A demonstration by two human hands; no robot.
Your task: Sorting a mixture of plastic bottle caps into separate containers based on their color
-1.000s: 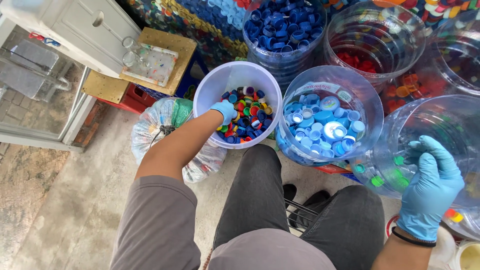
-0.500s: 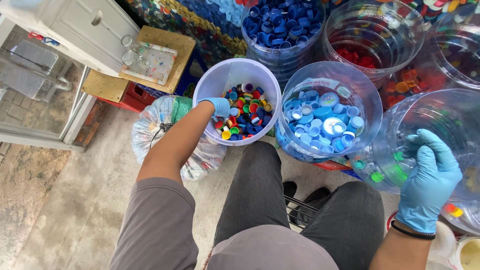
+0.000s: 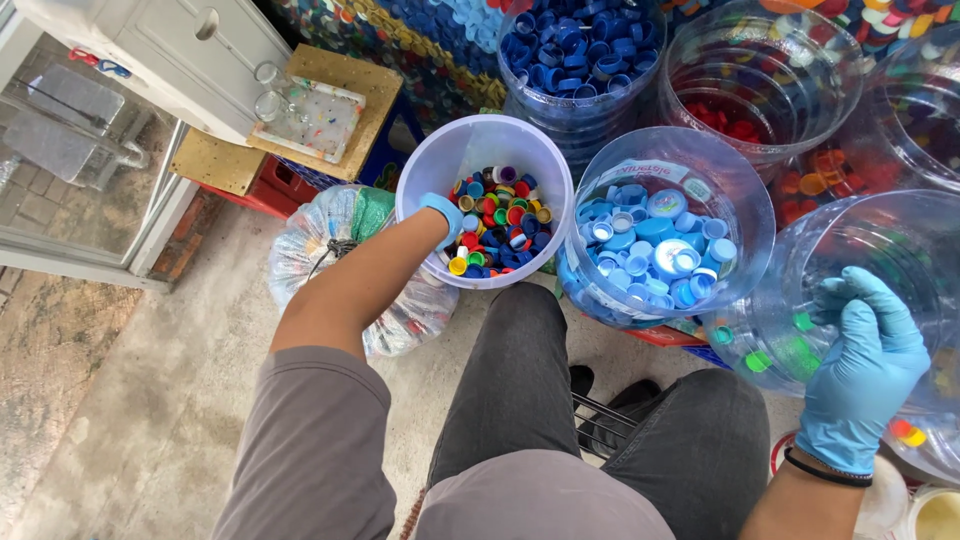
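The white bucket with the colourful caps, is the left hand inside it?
Yes, the left hand in its blue glove reaches into the white bucket among the mixed caps.

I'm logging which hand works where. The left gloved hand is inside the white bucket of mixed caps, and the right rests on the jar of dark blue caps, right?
Not quite. In the head view the right hand rests on the clear jar holding a few green caps, not dark blue.

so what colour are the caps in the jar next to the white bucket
Light blue and white caps fill the clear jar, in the head view.
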